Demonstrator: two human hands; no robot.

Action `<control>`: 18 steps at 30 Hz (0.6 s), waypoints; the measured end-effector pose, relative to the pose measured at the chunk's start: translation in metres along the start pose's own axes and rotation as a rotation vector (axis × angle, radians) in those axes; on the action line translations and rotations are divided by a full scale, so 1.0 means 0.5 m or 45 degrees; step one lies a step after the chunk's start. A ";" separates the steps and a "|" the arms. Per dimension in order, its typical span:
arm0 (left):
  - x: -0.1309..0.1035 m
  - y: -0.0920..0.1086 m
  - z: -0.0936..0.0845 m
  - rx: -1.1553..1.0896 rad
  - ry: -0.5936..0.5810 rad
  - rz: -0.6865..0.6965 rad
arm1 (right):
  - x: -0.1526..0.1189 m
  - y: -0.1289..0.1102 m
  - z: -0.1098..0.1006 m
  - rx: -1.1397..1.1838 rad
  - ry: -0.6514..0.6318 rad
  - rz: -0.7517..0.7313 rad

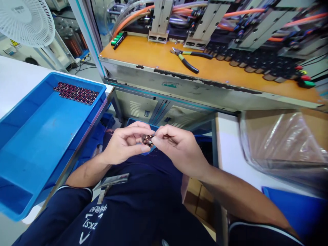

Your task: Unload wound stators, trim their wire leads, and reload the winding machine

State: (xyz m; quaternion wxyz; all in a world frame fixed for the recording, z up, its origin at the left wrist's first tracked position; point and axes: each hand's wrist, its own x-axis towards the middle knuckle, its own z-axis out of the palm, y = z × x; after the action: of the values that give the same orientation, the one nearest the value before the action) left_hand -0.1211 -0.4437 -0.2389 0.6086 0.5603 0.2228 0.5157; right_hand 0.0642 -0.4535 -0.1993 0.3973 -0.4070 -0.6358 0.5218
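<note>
My left hand [125, 142] holds a small dark round motor core [147, 139] with copper windings between its thumb and fingers. Against the core's right side, my right hand [183, 147] is pinched; its fingertips touch the core and partly cover it. Any wire end between those fingertips is too small to make out. Both hands are close together in front of my chest, above my lap.
A blue tray [51, 136] on the left holds rows of similar small cores [77, 93]. Ahead, side cutters [188, 58], markers [119, 40] and a row of dark cylindrical parts [246, 61] lie on the orange bench [143, 54]. Plastic-wrapped cardboard [282, 140] is at right.
</note>
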 end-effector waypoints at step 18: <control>-0.007 0.008 -0.005 -0.328 -0.042 -0.346 | -0.006 -0.008 -0.074 -0.165 -0.449 0.133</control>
State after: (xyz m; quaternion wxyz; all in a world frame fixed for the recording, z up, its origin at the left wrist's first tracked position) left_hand -0.1262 -0.4464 -0.2373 0.7430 0.4509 0.2184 0.4438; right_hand 0.0990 -0.4441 -0.1902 0.2252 -0.3665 -0.7059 0.5627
